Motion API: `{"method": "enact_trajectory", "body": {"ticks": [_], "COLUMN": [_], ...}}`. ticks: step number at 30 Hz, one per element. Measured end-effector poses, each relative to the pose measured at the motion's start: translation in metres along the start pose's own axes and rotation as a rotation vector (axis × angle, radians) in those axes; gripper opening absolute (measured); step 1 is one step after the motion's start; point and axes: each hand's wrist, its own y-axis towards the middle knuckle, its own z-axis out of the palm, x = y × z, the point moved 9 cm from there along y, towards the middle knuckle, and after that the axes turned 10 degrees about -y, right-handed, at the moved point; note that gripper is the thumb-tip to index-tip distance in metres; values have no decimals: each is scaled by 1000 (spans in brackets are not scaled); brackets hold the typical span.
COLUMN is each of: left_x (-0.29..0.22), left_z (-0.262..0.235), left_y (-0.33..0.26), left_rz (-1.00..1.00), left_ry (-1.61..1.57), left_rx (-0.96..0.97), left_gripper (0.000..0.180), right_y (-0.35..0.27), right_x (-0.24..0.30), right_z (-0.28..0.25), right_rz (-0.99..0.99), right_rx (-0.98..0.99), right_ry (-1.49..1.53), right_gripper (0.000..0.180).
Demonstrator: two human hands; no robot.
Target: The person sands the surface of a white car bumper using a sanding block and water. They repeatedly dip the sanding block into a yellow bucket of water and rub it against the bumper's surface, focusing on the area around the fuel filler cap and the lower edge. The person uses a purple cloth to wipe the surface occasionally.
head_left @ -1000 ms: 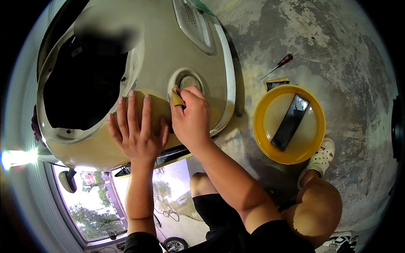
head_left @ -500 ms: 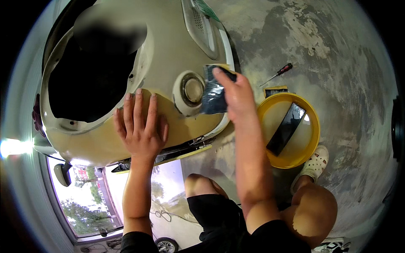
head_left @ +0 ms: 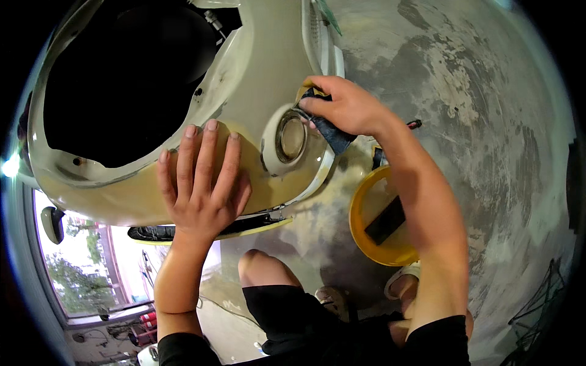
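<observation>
In front of me is a car body section [head_left: 256, 67] in dull beige and ochre, with a large dark opening at the left. My left hand [head_left: 204, 189] lies flat on its ochre surface, fingers spread, below the opening's edge. A round lamp-like recess [head_left: 293, 139] with a raised rim sits to the right of that hand. At the right edge of this rim, my right hand [head_left: 351, 107] grips a dark, wet-looking sheet of sandpaper [head_left: 336, 135] with a yellowish back. The sheet is bent under the fingers, and part of it hangs down toward the floor side.
A yellow tub [head_left: 356, 222] of cloudy liquid stands on the concrete floor, a black block [head_left: 384, 222] inside it, partly behind my right forearm. A screwdriver handle [head_left: 415, 124] and a dark sheet scrap [head_left: 379, 157] lie nearby. A thin black frame [head_left: 537, 305] stands at far right.
My right hand has brought the sandpaper, earlier held up flat, against the recess rim and bent it. My left hand keeps its place on the panel. The whole view has shifted.
</observation>
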Motion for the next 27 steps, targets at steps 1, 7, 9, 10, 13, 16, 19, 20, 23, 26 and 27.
{"method": "enact_trajectory", "body": {"ticks": [1, 7, 9, 10, 13, 16, 19, 20, 23, 26, 27], "left_x": [-1, 0, 0, 0, 0, 0, -2, -1, 0, 0, 0], "left_z": [1, 5, 7, 7, 6, 7, 8, 7, 7, 6, 6], "left_y": [1, -1, -3, -2, -2, -2, -2, -2, -2, -2, -1], "left_rz": [-4, -9, 3, -9, -24, -23, -24, -22, -19, -19, -16], "left_ry": [-5, 15, 1, 13, 39, 56, 48, 49, 45, 35, 34], "left_rx": [0, 40, 64, 68, 73, 90, 71, 72, 78, 85, 80], "left_gripper": [41, 44, 52, 49, 44, 44, 45, 45, 44, 43, 43], "right_y": [-2, 8, 8, 7, 2, -6, -18, -20, -27, -29, -29], "right_x": [14, 45, 53, 57, 69, 77, 82, 85, 88, 90, 91], "right_z": [-2, 12, 19, 22, 29, 32, 29, 29, 36, 39, 39], "right_rz": [-65, -391, -496, -554, -690, -772, -870, -874, -905, -933, -941], "right_rx": [3, 74, 113, 96, 37, -50, -149, -159, -207, -213, -207], "right_ry": [-143, -516, -568, -609, -718, -764, -744, -746, -789, -841, -857], "right_gripper": [24, 27, 27, 25, 20, 18, 14, 13, 11, 11, 11]}}
